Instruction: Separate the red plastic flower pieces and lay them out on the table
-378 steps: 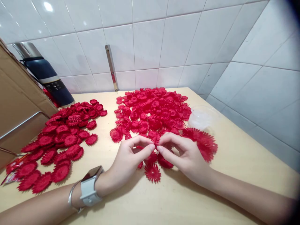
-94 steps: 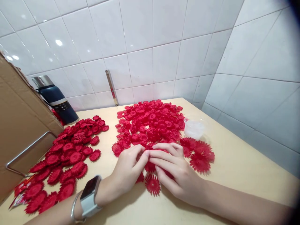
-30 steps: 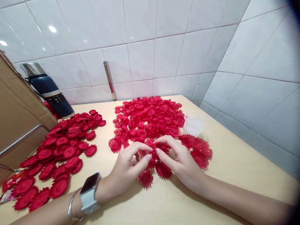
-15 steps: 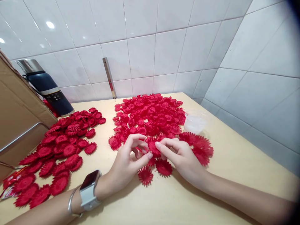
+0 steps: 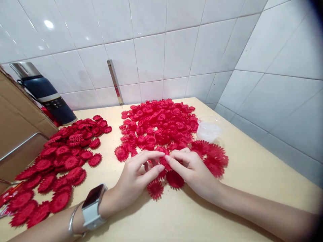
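Note:
Both hands meet over the table around one red, petal-edged flower disc [image 5: 165, 164], partly hidden by the fingers. My left hand [image 5: 140, 169], with a watch and a bangle at its wrist, has thumb and index finger at the disc's left edge. From the other side my right hand [image 5: 195, 169] pinches it, index tip against the left index tip. Right below the hands, a loose red flower [image 5: 155, 189] and a darker red flower [image 5: 175, 179] lie on the table. A large pile of red flowers [image 5: 161, 117] spreads just beyond the fingers.
Another heap of red flowers [image 5: 63, 161] covers the left side, beside a cardboard box [image 5: 22, 111] and a dark blue flask [image 5: 50, 94]. Larger red flowers [image 5: 214, 158] and a clear plastic container [image 5: 208, 129] sit to the right. Tiled walls [image 5: 176, 57] bound the table [image 5: 176, 218].
My left index finger has straightened and come over the disc to meet the right fingertips. The whole view has shifted slightly; the piles look unchanged.

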Demonstrator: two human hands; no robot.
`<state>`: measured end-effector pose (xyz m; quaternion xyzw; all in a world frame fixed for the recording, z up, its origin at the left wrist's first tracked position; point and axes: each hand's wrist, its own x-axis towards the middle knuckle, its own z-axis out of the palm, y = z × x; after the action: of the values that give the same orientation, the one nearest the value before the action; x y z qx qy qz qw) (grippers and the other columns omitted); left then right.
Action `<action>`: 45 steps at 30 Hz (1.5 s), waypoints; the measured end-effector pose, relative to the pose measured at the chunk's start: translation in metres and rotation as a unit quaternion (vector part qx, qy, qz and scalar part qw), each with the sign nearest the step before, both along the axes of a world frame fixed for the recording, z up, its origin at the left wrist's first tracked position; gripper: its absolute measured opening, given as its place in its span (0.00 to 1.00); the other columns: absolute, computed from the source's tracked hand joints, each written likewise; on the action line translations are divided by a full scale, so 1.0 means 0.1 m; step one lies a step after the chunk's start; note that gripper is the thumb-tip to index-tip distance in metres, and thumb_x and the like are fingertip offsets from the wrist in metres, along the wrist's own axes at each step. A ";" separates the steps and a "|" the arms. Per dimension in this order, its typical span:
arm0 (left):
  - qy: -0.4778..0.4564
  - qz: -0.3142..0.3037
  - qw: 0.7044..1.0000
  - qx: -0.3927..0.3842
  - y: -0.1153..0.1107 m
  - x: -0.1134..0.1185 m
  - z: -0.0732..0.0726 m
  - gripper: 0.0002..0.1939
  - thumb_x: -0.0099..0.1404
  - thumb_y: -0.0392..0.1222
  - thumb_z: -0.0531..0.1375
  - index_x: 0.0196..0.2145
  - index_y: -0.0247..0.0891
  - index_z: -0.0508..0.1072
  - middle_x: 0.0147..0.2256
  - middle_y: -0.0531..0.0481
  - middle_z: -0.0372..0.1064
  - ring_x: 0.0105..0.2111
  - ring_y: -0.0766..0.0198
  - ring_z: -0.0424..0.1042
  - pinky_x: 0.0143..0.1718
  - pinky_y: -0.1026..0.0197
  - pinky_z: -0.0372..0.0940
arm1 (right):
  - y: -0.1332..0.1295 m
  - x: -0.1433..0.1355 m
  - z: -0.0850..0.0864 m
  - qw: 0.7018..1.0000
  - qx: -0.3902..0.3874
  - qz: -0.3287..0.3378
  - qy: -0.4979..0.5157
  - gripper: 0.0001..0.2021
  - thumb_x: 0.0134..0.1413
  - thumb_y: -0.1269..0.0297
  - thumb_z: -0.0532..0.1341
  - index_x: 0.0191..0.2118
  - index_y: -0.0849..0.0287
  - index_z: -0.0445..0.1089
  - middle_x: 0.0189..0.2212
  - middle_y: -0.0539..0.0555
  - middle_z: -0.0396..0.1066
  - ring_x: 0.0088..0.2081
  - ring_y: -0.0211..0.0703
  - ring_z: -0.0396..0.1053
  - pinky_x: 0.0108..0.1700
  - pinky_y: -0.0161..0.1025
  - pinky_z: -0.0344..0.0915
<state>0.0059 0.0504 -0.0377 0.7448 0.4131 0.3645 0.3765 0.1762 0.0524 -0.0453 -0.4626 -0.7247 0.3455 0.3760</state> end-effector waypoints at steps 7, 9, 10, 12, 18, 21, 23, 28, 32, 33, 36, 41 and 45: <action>-0.022 0.008 0.999 -0.046 0.01 0.01 0.03 0.09 0.63 0.41 0.54 0.42 0.43 0.69 0.33 0.55 0.69 0.21 0.73 0.60 0.22 0.70 0.57 | -0.01 0.01 0.02 1.000 0.006 0.008 0.004 0.19 0.58 0.62 0.47 0.17 0.58 0.47 0.15 0.45 0.52 0.21 0.36 0.52 0.31 0.38 0.49; -0.028 0.008 0.998 -0.050 0.01 0.01 0.03 0.08 0.63 0.40 0.54 0.40 0.42 0.69 0.32 0.55 0.69 0.22 0.73 0.60 0.22 0.71 0.57 | -0.02 0.01 0.03 1.000 0.001 0.007 0.008 0.19 0.58 0.61 0.47 0.17 0.58 0.47 0.15 0.46 0.52 0.21 0.36 0.53 0.31 0.38 0.50; -0.030 0.008 0.998 -0.053 0.01 0.01 0.03 0.07 0.63 0.40 0.54 0.39 0.42 0.70 0.32 0.55 0.69 0.22 0.73 0.61 0.23 0.71 0.57 | -0.03 0.01 0.03 1.000 -0.004 0.002 0.014 0.19 0.58 0.61 0.47 0.17 0.58 0.47 0.15 0.45 0.52 0.21 0.36 0.52 0.30 0.38 0.50; -0.033 0.011 0.998 -0.060 0.01 0.01 0.04 0.07 0.63 0.40 0.54 0.38 0.41 0.70 0.32 0.55 0.69 0.23 0.73 0.61 0.23 0.71 0.58 | -0.04 0.02 0.03 0.999 -0.020 -0.014 0.039 0.18 0.57 0.60 0.48 0.18 0.57 0.47 0.15 0.45 0.51 0.20 0.35 0.52 0.28 0.37 0.50; -0.033 0.023 0.997 -0.060 0.02 0.01 0.04 0.07 0.63 0.41 0.54 0.37 0.39 0.71 0.33 0.52 0.68 0.30 0.67 0.66 0.30 0.67 0.61 | -0.05 0.03 0.04 0.994 -0.029 0.004 0.107 0.06 0.54 0.62 0.51 0.28 0.57 0.57 0.18 0.45 0.57 0.22 0.37 0.55 0.25 0.35 0.52; -0.037 0.027 0.997 -0.056 0.03 0.01 0.04 0.07 0.63 0.41 0.54 0.36 0.40 0.71 0.32 0.52 0.68 0.32 0.66 0.67 0.33 0.66 0.62 | -0.06 0.05 0.04 0.997 0.003 0.042 0.069 0.05 0.53 0.65 0.50 0.29 0.57 0.59 0.17 0.46 0.60 0.22 0.38 0.56 0.28 0.38 0.52; -0.037 0.031 0.997 -0.056 0.03 0.01 0.04 0.07 0.63 0.42 0.54 0.36 0.40 0.71 0.30 0.53 0.67 0.31 0.66 0.67 0.32 0.66 0.62 | -0.06 0.06 0.04 0.998 0.033 0.042 0.043 0.05 0.52 0.66 0.50 0.30 0.57 0.61 0.18 0.47 0.62 0.24 0.40 0.58 0.32 0.40 0.53; -0.026 0.043 0.997 -0.052 0.03 0.00 0.02 0.08 0.63 0.42 0.54 0.36 0.39 0.71 0.25 0.54 0.66 0.28 0.65 0.67 0.27 0.67 0.61 | -0.08 0.06 0.04 0.998 0.054 0.038 0.017 0.08 0.54 0.66 0.49 0.29 0.57 0.63 0.18 0.48 0.64 0.27 0.41 0.59 0.35 0.42 0.54; -0.020 0.034 0.998 -0.054 0.03 0.00 0.02 0.09 0.64 0.43 0.53 0.38 0.41 0.72 0.20 0.56 0.62 0.25 0.66 0.66 0.26 0.67 0.60 | -0.07 0.05 0.06 0.998 0.028 0.054 0.022 0.09 0.55 0.64 0.50 0.27 0.57 0.62 0.18 0.48 0.65 0.25 0.39 0.58 0.33 0.40 0.53; -0.019 0.031 0.998 -0.054 0.03 0.00 0.02 0.10 0.64 0.43 0.53 0.38 0.42 0.72 0.20 0.56 0.62 0.24 0.67 0.65 0.26 0.67 0.60 | -0.07 0.04 0.07 0.998 0.026 0.057 0.021 0.08 0.55 0.65 0.51 0.27 0.57 0.62 0.17 0.47 0.64 0.24 0.39 0.57 0.33 0.40 0.53; -0.013 0.029 0.998 -0.051 0.02 0.00 0.02 0.10 0.64 0.43 0.53 0.40 0.42 0.72 0.20 0.56 0.62 0.24 0.67 0.65 0.26 0.67 0.60 | -0.07 0.04 0.08 0.998 0.032 0.052 0.013 0.08 0.54 0.65 0.52 0.25 0.57 0.62 0.17 0.47 0.65 0.25 0.39 0.58 0.32 0.39 0.53; -0.016 0.022 0.998 -0.056 0.02 0.01 0.03 0.09 0.64 0.43 0.53 0.37 0.40 0.71 0.26 0.53 0.66 0.29 0.64 0.67 0.28 0.66 0.61 | -0.07 0.02 0.08 0.998 0.027 0.058 0.012 0.07 0.52 0.67 0.53 0.24 0.57 0.61 0.14 0.46 0.61 0.23 0.38 0.57 0.28 0.37 0.54; -0.055 0.034 0.995 -0.081 0.01 0.03 0.05 0.08 0.61 0.42 0.56 0.39 0.40 0.67 0.33 0.51 0.67 0.31 0.65 0.67 0.30 0.66 0.63 | -0.07 0.02 0.05 0.996 -0.044 0.063 0.053 0.06 0.52 0.69 0.52 0.25 0.57 0.59 0.16 0.46 0.61 0.19 0.35 0.55 0.21 0.33 0.52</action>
<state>0.0087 0.0509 -0.0326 0.6765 0.4444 0.3830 0.4451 0.1785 0.0459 -0.0405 -0.4132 -0.7153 0.4245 0.3709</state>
